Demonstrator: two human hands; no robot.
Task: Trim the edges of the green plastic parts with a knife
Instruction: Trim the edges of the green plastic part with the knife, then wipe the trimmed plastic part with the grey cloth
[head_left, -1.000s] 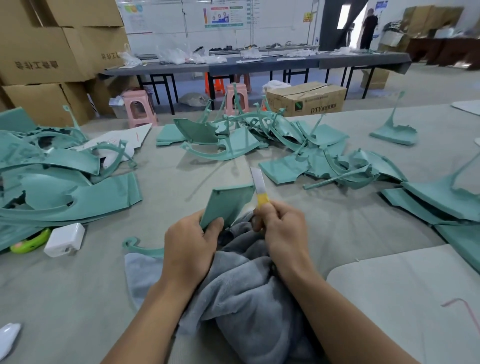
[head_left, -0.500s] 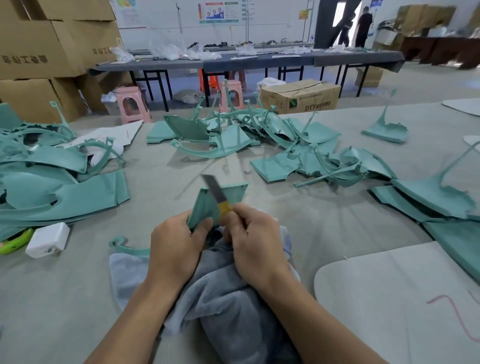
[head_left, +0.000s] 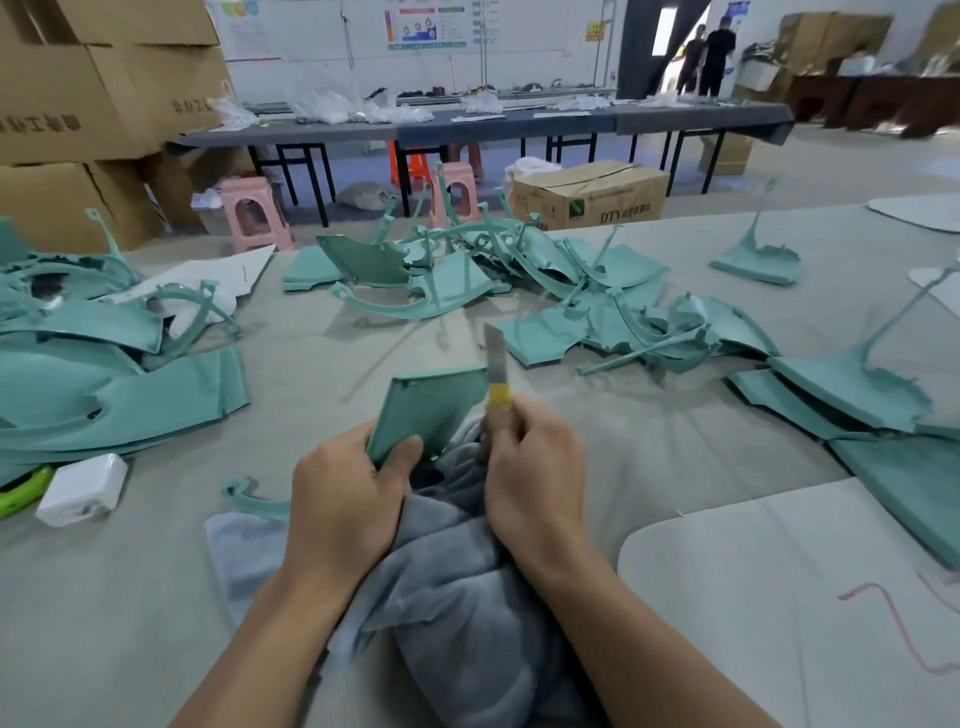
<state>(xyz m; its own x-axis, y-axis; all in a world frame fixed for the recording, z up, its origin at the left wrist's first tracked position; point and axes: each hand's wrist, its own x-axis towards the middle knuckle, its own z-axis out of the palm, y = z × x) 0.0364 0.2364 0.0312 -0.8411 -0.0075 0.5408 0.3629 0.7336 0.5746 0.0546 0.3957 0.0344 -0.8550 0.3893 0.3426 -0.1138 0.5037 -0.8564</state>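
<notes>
Centrally, near the desk's (head_left: 649, 467) front edge, the left hand (head_left: 345, 506) gripped a flat green plastic part (head_left: 431, 408), thumb curled over its lower corner, the smooth panel tilted up with a thin raised rim along its top edge. The right hand (head_left: 535, 467) was closed round a knife (head_left: 497, 374) with a yellow handle section and a dull grey, slant-tipped blade standing nearly upright, touching the part's right edge. Both wrists lay over a soft, rumpled grey cloth (head_left: 457, 597) bunched at the front edge. The desk was covered in matte grey felt-like material. Heaps of green parts (head_left: 519, 275), flat panels mixed with thin curved ribs and spiky sprues, lay across the middle and far side; another layered stack (head_left: 104, 384) sat at the left edge. A glossy white rectangular block (head_left: 83, 488) lay just beside that stack, near a bright green curved piece (head_left: 21, 496).
</notes>
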